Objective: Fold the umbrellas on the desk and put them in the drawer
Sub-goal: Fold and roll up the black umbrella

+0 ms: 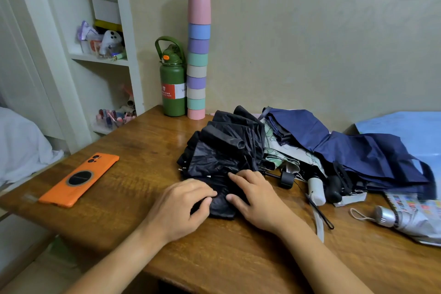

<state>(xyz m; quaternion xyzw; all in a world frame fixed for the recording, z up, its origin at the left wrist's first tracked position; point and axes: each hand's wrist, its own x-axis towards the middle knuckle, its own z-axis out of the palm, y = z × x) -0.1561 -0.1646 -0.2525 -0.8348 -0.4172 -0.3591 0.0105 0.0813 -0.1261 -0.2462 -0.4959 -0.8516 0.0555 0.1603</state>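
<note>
The black umbrella (pixel 222 157) lies collapsed but loose on the wooden surface (pixel 143 145), its canopy bunched in wide pleats that fan away from the person. Both hands work at its near end. The left hand (pixel 179 207) has its fingers (pixel 202 192) curled over the dark fabric with the thumb tucked under the edge, pinching a fold. The right hand (pixel 253 198) rests on top of the same bundle just beside the left, its fingers (pixel 238 180) bent and pressing down on the cloth, thumb against the fold; whether it truly grips the fabric or only presses it cannot be told.

Touching the black umbrella on its right lies a pale umbrella with a green leaf print (pixel 281 157), partly buried, with a black round handle (pixel 286 179) and a white handle (pixel 316 191) sticking out toward the person. Over that pile sprawls a navy blue umbrella (pixel 353 150), unfolded and crumpled, reaching to the right edge of view. Near the right front corner lies a silver umbrella (pixel 410 219) with a coloured pattern and a cord loop on its handle.

Well apart on the left of the surface lies an orange phone (pixel 80 179), face down. At the back, against the wall, stands a green flask (pixel 173 88) with a carry loop, and just beside it a tall stack of pastel cups (pixel 198 54). White shelves (pixel 102 59) with small clutter stand to the left.
</note>
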